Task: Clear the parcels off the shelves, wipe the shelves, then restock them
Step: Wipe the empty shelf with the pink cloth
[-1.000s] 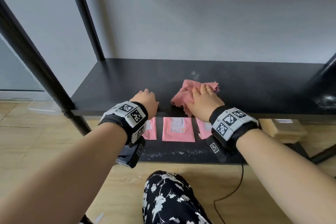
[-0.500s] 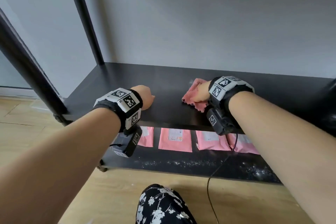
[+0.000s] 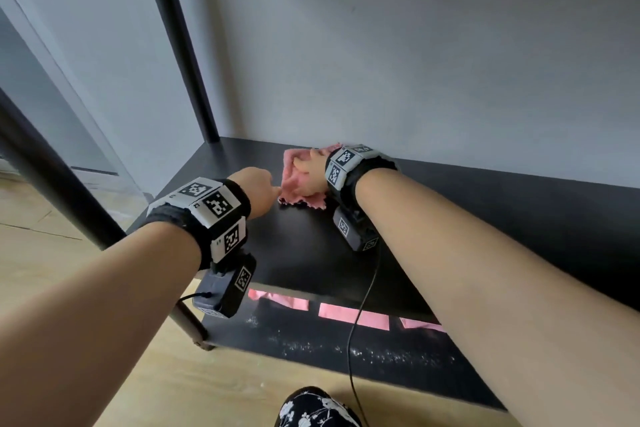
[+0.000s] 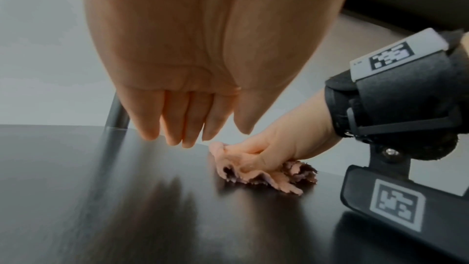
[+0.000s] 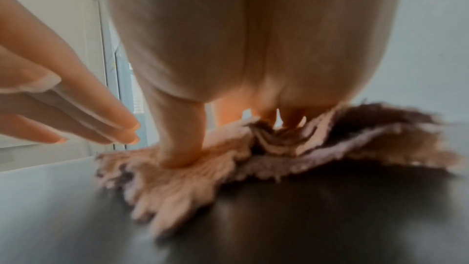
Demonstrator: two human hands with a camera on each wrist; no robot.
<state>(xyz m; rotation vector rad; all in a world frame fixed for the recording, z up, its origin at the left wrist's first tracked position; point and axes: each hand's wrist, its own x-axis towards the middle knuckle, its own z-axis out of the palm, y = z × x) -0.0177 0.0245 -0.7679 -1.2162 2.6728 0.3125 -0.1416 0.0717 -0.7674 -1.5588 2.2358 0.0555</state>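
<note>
A pink cloth lies bunched on the black upper shelf, near its back left corner. My right hand grips it and presses it onto the shelf, the thumb planted on the cloth and the fingers dug into its folds. My left hand hovers just left of the cloth, fingers straight and together, holding nothing. Pink parcels lie on the lower shelf, mostly hidden under the upper shelf.
Black upright posts stand at the shelf's left end, with a grey wall close behind. White dust speckles the lower shelf's front. A cable hangs from my right wrist. Wooden floor and my floral-clad knee lie below.
My right hand has slid the cloth from the shelf's front edge toward the back left. My left hand has left the front edge and reached out over the shelf beside the cloth.
</note>
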